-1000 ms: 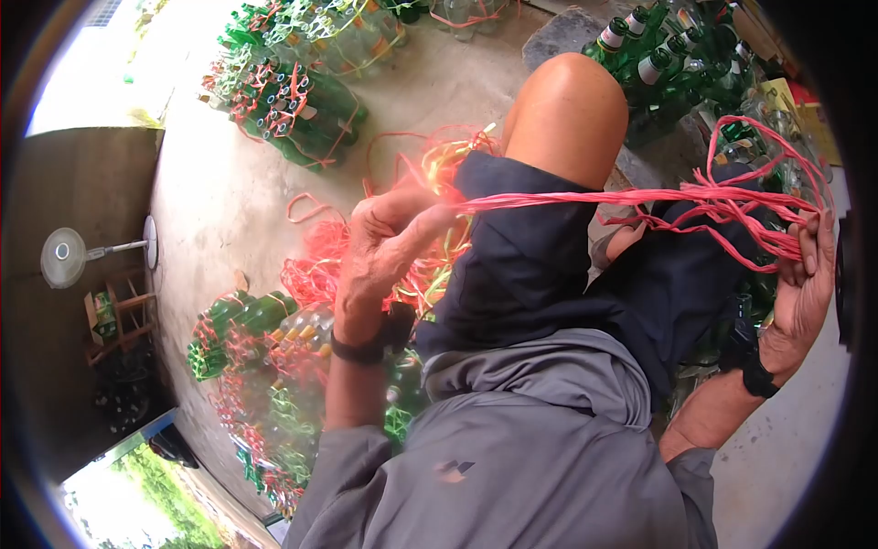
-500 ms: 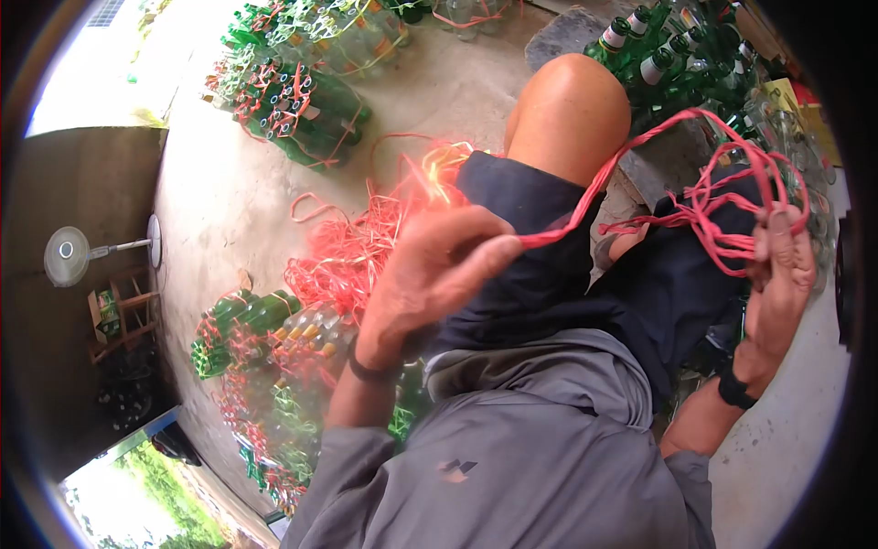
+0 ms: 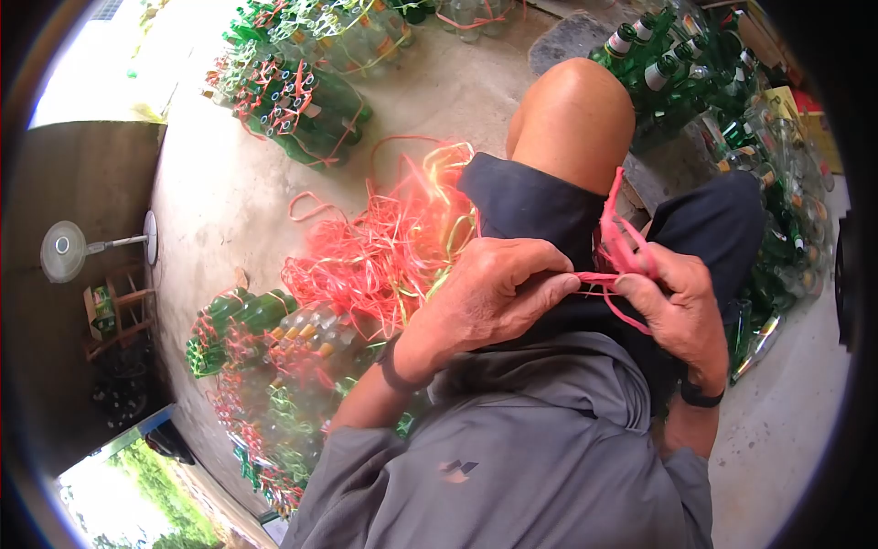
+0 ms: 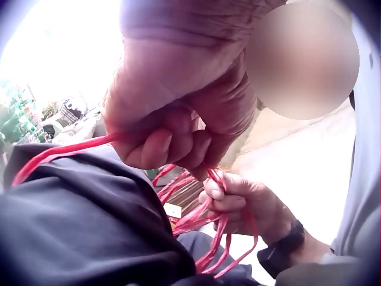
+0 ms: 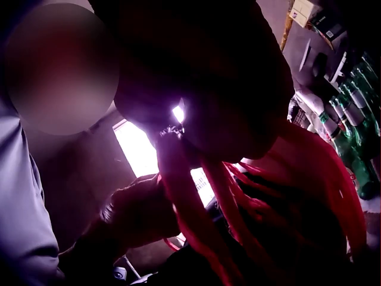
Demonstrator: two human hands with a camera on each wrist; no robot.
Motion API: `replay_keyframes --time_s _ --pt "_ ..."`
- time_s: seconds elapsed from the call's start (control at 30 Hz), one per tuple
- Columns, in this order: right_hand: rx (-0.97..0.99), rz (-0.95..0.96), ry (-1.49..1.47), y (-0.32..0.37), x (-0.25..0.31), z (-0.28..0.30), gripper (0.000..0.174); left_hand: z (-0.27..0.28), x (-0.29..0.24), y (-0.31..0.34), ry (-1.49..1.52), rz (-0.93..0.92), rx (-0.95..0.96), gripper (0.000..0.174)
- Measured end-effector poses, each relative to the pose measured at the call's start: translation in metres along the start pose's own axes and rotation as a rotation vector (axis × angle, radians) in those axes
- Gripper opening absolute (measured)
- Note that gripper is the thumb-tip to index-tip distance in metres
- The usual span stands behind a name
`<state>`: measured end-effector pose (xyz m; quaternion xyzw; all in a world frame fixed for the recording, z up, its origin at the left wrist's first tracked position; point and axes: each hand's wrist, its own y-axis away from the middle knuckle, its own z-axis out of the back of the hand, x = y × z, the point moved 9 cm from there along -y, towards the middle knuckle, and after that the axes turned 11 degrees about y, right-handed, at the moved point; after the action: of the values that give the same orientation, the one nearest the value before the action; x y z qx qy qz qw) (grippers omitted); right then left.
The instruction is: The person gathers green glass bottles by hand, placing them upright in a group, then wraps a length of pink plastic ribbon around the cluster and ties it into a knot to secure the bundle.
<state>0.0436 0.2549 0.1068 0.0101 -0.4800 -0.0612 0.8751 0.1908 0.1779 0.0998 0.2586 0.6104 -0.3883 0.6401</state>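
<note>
Both hands meet over the person's lap in the head view. The left hand (image 3: 498, 295) pinches a strand of pink plastic twine (image 3: 599, 277) between thumb and fingers. In the left wrist view its fingers are curled, and the twine (image 4: 65, 152) runs out from them across the dark shorts. Close by, the right hand (image 3: 675, 306) grips the gathered loops of the same twine, which hang below its fingers in the left wrist view. The right wrist view is dark, with twine loops (image 5: 202, 232) hanging under the hand.
A tangled heap of pink and yellow twine (image 3: 352, 261) lies on the floor at the left. Bundles of tied bottles (image 3: 306, 114) stand beyond it, with more bottles (image 3: 283, 357) at lower left. Loose green bottles (image 3: 663, 69) crowd the right. A fan (image 3: 64, 244) appears at far left.
The hands were wide apart with the twine stretched between them. The left hand has moved right and the right hand has come in leftward, so they now meet over the lap, twine loops bunched.
</note>
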Motion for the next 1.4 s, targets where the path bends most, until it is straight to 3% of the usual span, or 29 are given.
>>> replay_keyframes --time_s 0.1,0.17,0.23,0.37,0.43,0.53,0.67,0.97,1.4 --pt "-0.170 -0.183 0.021 0.017 -0.020 0.046 0.012 0.018 -0.001 0.008 -0.033 -0.009 -0.048 0.013" --pt "-0.281 -0.236 -0.067 0.031 -0.029 0.081 0.013 0.034 0.010 0.013 -0.095 0.172 -0.050 0.016" --pt "-0.432 -0.241 -0.204 0.048 -0.054 0.114 0.015 0.053 0.014 0.020 -0.090 0.091 -0.167 0.015" --pt "-0.745 -0.301 -0.424 0.083 -0.092 0.172 0.019 0.090 0.032 0.033 -0.058 0.143 -0.256 0.010" --pt "-0.748 -0.287 -0.474 0.098 -0.113 0.199 0.024 0.111 0.041 0.043 -0.005 0.200 -0.336 0.011" --pt "-1.044 -0.228 -0.576 0.118 -0.111 0.228 0.025 0.124 0.031 0.044 0.082 0.187 -0.408 0.012" --pt "-1.143 -0.194 -0.665 0.162 -0.156 0.278 0.025 0.130 0.025 0.038 0.113 0.188 -0.384 0.016" --pt "-1.329 -0.303 -0.568 0.262 -0.228 0.353 0.025 0.134 0.027 0.026 0.081 0.171 -0.344 0.023" --pt "-1.373 -0.357 -0.509 0.293 -0.259 0.390 0.025 0.147 0.044 0.002 0.216 0.136 -0.366 0.038"
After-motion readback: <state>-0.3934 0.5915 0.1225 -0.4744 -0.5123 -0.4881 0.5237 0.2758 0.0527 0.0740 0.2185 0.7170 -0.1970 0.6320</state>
